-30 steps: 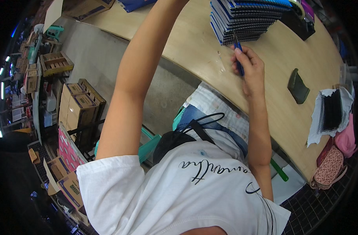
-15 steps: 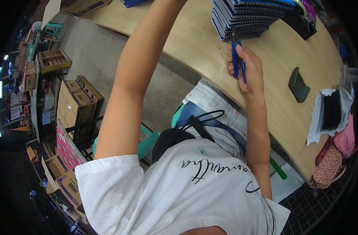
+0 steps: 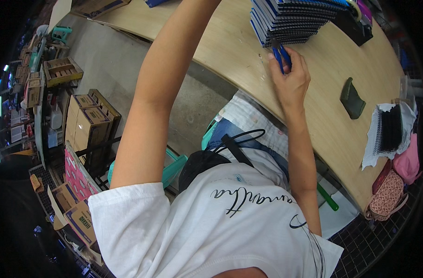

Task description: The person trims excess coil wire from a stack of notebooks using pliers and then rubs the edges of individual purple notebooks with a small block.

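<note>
My right hand [image 3: 293, 78] is closed around a pair of blue-handled pliers [image 3: 281, 59]. The dark jaws point away from me and reach the near lower corner of a stack of spiral-bound notebooks [image 3: 297, 23]. Black wire coils line the stack's near side, and blue covers show at its left. Whether the jaws grip a coil is too small to tell. My left arm [image 3: 158, 88] stretches up past the top edge of the picture, so the left hand is out of sight.
On the wooden table [image 3: 322, 88] lie a dark green angular piece [image 3: 352, 99] and black binding coils [image 3: 390, 129] on white wrapping. A pink patterned pouch [image 3: 386, 194] sits by the right edge. Cardboard boxes [image 3: 88, 120] stand on the floor at left.
My right hand has turned over, so its back now faces up, and it has shifted slightly away from me. The pliers have tilted with it. The left arm stays nearly the same.
</note>
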`<state>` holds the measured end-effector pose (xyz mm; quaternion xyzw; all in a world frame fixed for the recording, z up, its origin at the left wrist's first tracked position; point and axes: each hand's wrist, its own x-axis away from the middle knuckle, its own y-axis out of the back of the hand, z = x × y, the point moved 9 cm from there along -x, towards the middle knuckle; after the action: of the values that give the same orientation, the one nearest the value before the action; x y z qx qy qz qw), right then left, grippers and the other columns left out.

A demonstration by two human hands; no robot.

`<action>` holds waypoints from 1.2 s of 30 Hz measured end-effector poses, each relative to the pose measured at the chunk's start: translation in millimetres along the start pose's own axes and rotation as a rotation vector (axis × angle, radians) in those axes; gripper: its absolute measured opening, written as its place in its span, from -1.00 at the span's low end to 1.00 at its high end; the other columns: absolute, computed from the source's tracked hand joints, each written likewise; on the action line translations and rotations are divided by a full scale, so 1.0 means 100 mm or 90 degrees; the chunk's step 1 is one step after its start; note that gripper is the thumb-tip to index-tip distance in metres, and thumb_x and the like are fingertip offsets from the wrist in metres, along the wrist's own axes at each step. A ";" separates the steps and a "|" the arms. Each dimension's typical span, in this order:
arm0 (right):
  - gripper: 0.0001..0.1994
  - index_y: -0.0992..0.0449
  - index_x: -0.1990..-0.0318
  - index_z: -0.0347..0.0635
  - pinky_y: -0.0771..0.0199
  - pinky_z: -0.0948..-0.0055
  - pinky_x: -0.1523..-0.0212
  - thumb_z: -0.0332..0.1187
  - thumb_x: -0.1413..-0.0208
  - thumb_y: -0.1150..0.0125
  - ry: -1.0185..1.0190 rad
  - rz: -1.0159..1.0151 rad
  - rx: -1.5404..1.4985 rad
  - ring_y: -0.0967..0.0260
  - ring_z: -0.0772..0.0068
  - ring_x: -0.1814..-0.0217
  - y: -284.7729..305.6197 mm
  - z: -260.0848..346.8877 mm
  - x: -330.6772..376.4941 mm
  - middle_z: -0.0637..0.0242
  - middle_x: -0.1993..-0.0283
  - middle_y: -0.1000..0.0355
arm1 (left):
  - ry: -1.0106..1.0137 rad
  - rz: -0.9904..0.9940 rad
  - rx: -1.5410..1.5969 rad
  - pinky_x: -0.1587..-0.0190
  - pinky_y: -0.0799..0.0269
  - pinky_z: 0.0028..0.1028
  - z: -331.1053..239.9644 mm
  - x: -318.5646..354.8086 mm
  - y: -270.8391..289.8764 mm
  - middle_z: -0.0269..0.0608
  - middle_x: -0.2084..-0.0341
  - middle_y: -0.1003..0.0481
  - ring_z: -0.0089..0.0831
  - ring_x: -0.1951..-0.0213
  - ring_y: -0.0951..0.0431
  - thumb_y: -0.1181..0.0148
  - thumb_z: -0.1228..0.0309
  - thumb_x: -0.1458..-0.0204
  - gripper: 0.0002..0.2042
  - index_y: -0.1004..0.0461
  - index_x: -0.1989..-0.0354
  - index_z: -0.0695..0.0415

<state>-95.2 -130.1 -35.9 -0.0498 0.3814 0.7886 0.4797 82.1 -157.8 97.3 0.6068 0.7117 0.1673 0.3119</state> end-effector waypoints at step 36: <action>-0.63 -0.54 0.14 -0.28 -0.45 0.28 0.25 -0.17 -0.01 -0.31 0.038 -0.001 0.055 -0.44 0.13 0.34 0.00 -0.08 0.02 0.06 0.30 -0.48 | -0.011 -0.002 0.022 0.39 -0.48 -0.53 0.03 -0.04 -0.03 -0.16 -0.05 -0.49 -0.46 0.30 -0.54 -0.35 0.04 0.03 -0.44 -0.48 -0.14 0.02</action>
<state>-98.5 -133.4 -42.6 -0.0530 0.4290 0.7693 0.4704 81.7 -162.4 94.3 0.6123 0.7127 0.1492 0.3081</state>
